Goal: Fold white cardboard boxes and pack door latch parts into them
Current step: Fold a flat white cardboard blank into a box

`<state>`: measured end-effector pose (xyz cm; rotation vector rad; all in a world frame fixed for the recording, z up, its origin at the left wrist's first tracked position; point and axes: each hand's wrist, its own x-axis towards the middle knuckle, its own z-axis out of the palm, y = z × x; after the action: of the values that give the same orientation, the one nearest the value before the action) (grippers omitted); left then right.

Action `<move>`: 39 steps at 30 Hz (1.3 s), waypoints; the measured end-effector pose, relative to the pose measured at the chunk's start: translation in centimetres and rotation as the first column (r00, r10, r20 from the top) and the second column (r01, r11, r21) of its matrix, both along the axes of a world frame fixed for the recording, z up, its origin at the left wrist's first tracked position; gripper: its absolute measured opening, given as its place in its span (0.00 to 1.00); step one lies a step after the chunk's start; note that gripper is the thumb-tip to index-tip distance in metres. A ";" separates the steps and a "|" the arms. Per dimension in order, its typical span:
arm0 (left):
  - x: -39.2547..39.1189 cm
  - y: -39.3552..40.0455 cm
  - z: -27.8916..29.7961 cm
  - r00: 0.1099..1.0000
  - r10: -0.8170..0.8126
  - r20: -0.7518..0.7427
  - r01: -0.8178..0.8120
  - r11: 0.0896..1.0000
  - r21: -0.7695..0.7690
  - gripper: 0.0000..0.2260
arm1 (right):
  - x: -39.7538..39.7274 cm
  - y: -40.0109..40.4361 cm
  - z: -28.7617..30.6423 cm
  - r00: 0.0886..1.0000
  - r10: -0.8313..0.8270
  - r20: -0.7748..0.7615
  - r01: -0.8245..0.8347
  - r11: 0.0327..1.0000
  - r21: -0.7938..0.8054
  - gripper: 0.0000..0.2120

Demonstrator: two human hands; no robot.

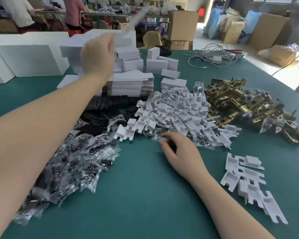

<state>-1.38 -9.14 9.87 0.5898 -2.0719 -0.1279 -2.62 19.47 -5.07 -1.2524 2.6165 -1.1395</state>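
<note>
Left hand: the left hand [97, 55] is raised over the far side of the green table [145, 195], fingers curled round one flat white cardboard box blank [135, 21], which is blurred and angles up and away.
Right hand: the right hand [177, 155] rests low on the table, fingers loosely curled, fingertips touching one small clear plastic packet [160, 136]; whether it grips the packet cannot be told.
Flat blanks: one stack of unfolded white box blanks [129, 85] lies just beyond the left forearm; too many to count.
Folded boxes: about ten closed white cardboard boxes [156, 66] are heaped behind that stack.
Inserts: one large heap of white folded card inserts [176, 111] sits mid-table; a second cluster of roughly eight inserts [248, 181] lies by the right forearm.
Latch parts: one pile of brass-coloured metal door latch parts [245, 102] sits at the right, touching the insert heap.
Bagged parts: a spread of clear bags with dark hardware [67, 163] lies under the left arm.
Cables: a tangle of white cables [212, 56] lies at the far edge.
</note>
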 end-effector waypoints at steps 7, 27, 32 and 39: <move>3.4 11.8 0.4 0.677 -0.197 -0.709 0.735 0.152 0.660 0.06 | 0.2 0.4 0.1 0.984 -0.015 0.176 0.052 0.977 -0.206 0.04; 6.6 16.3 -14.0 0.688 -0.124 -0.715 0.688 -0.204 0.697 0.12 | -0.6 1.2 0.0 0.947 -0.080 0.312 0.233 0.837 -0.495 0.17; 6.5 16.7 -14.0 0.726 -0.213 -0.654 0.666 -0.018 0.746 0.10 | 1.0 1.3 1.1 0.996 -0.068 0.056 0.086 0.876 -0.475 0.06; 7.1 17.0 -14.0 0.592 -0.263 -0.762 0.631 -0.437 0.641 0.21 | 2.4 0.6 1.2 0.973 0.165 -0.164 -0.191 0.969 -0.155 0.22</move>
<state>5.75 7.84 -4.08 0.2703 -1.2710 -2.5212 -0.22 20.05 -3.89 -1.6298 2.4840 -1.3071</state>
